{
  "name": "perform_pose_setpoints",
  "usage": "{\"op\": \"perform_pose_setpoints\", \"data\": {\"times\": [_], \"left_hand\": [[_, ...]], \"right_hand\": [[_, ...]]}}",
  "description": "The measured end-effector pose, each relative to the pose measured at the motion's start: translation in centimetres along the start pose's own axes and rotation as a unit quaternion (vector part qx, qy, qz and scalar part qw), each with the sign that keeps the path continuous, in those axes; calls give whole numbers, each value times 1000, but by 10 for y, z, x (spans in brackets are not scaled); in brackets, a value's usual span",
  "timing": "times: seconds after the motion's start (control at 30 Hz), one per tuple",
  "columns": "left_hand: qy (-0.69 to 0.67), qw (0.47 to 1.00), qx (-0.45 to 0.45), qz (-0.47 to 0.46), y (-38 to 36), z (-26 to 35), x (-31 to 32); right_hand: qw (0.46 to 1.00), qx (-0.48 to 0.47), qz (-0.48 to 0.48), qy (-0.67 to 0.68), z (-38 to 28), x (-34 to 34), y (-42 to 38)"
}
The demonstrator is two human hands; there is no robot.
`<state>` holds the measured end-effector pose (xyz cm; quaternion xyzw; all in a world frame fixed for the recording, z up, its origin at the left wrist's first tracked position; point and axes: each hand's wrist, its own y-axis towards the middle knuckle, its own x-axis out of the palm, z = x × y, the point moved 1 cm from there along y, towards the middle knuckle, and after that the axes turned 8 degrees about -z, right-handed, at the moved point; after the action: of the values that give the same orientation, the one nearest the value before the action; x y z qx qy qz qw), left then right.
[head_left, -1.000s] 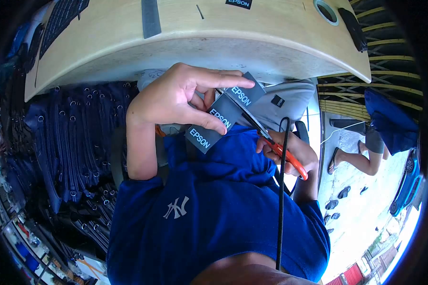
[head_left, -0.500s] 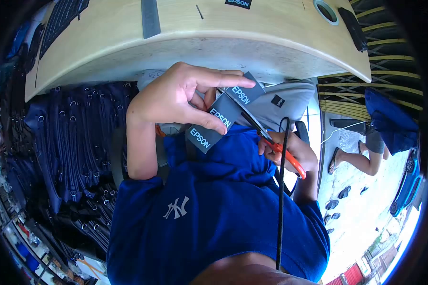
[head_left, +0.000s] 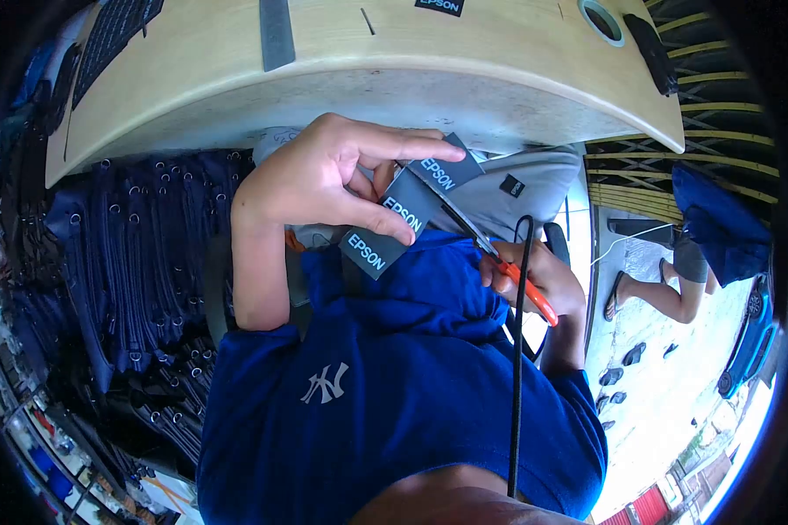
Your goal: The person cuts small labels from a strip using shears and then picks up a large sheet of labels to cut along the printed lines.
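My left hand (head_left: 333, 179) pinches a dark strip (head_left: 397, 203) printed with EPSON labels between thumb and fingers, above my lap. Orange-handled scissors (head_left: 524, 290) are in my right hand (head_left: 543, 276), with my fingers wrapped round the handles. Their blades lie across the strip, between the upper EPSON label and the middle one. A small cut EPSON label (head_left: 512, 185) rests on the grey cloth over my leg. Another EPSON label (head_left: 439, 5) lies on the table at the top edge of the view.
The wooden table (head_left: 464, 45) curves across the top, with a grey strip (head_left: 277, 35) and a round hole at its right. Dark straps (head_left: 131, 254) hang at the left. A black cord (head_left: 518, 367) hangs in front. At the right are a person's legs (head_left: 674, 297).
The strip and the fingers of my left hand have shifted slightly to the left. The scissors have moved a little, their handles slightly up and left.
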<state>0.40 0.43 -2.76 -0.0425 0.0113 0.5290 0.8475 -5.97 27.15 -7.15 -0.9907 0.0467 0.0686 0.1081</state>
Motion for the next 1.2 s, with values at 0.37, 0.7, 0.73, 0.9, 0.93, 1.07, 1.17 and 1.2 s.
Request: {"op": "perform_pose_setpoints", "data": {"times": [0.37, 0.7, 0.73, 0.9, 0.93, 1.07, 1.17, 1.2], "left_hand": [[-6, 1000, -3, 19, -1, 2, -12], [222, 953, 2, 204, 48, 20, -103], [214, 946, 16, 244, 50, 28, -106], [274, 891, 78, 354, 40, 19, -125], [279, 891, 82, 350, 36, 17, -128], [235, 883, 66, 402, 19, 28, -102], [257, 854, 34, 451, 7, 29, -92], [257, 854, 35, 451, 5, 27, -87]], "right_hand": [[999, 33, -7, -3, 13, 3, -2], [996, 22, 59, 60, 18, 20, -3], [994, 26, 54, 90, 8, 18, -2], [983, -45, 73, 165, 19, 35, 11], [974, -69, 79, 200, 18, 39, 17], [979, -75, 130, 136, 14, 39, 34], [972, -138, 156, 109, 7, 33, 49], [966, -156, 186, 93, 4, 32, 53]]}}
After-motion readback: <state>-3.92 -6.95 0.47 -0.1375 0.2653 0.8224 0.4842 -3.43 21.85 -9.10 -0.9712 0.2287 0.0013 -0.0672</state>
